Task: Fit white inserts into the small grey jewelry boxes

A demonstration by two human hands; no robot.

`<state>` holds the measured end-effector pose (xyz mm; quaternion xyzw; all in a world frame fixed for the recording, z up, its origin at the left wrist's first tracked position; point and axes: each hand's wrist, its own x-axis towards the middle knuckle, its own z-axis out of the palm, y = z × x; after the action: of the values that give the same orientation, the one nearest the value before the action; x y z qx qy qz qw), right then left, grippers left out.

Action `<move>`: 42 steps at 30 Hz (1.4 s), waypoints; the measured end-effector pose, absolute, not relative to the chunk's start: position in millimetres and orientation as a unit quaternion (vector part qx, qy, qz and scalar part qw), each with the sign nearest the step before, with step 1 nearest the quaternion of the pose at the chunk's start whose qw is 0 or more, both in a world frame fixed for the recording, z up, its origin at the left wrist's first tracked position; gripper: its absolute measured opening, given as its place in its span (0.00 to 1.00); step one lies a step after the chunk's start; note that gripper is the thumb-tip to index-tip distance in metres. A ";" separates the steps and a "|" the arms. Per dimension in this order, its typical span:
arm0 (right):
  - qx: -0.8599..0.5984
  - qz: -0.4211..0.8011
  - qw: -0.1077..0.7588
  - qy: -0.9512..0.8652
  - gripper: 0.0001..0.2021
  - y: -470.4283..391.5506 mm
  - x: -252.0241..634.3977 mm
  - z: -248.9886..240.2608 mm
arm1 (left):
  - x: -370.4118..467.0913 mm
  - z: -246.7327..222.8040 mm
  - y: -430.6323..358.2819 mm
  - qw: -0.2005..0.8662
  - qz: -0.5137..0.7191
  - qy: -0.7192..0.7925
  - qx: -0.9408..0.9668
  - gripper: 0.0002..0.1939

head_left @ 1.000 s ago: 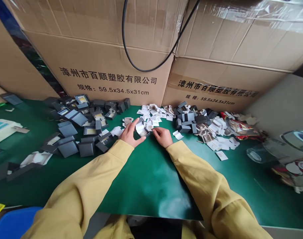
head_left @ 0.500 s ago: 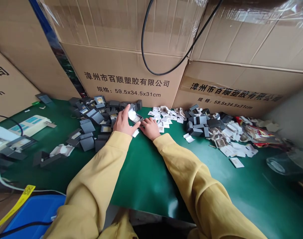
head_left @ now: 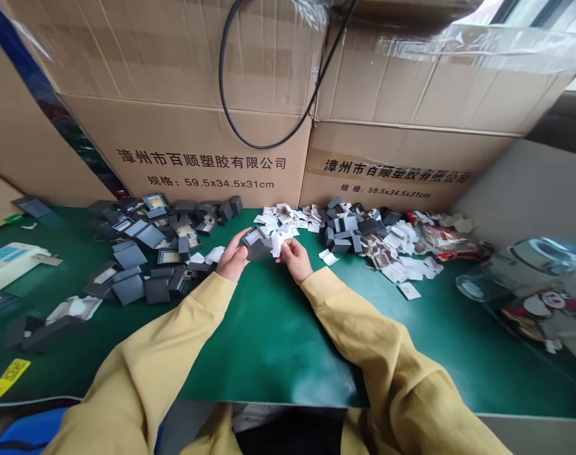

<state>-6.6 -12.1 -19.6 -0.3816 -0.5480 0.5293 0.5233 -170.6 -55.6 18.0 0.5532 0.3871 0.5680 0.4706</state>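
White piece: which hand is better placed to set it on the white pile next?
Right, I'd say: the right hand pinches the white piece, with the white pile just beyond, while the left hand holds the dark box.

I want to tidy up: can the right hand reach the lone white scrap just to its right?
Probably yes: nothing seems to stand between the right hand and the scrap, though the hand's grip holds a white insert.
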 end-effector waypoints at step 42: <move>-0.289 0.170 0.358 -0.871 0.24 -25.0 63.3 -18.0 | -151.1 -0.5 -64.7 0.692 0.493 0.306 0.429 0.39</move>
<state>63.3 -25.0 -18.0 -0.2895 -0.8712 0.1698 0.3584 -151.1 -64.7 -0.5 0.4292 0.3061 0.4929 0.6921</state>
